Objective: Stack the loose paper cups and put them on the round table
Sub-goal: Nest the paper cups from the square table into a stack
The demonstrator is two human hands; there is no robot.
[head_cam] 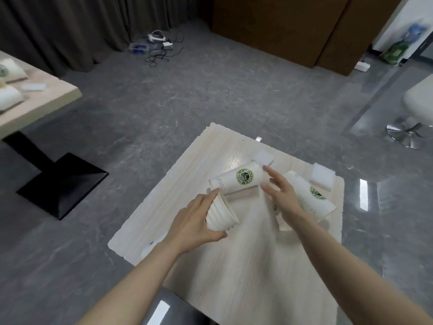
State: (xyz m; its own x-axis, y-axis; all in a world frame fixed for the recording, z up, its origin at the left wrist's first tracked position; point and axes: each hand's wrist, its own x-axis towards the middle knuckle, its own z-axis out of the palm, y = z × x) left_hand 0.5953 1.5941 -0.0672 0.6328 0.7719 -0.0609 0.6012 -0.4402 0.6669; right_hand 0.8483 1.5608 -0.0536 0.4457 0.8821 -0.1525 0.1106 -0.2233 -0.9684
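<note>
Left hand [194, 221]: our grip is closed around a nested stack of cups [221, 215], held tilted above the bench [234, 266].
Right hand [282, 195]: fingers spread, nothing held, beside the lying logo cup [236, 179].
Second lying cup [309, 195]: on the bench, right of that hand.
Foam blocks [322, 177]: far edge.

A single head-worn wide-angle view looks forward and steeply down, close over the pale wooden worktop [234, 266], grey floor [187, 102] beyond.
</note>
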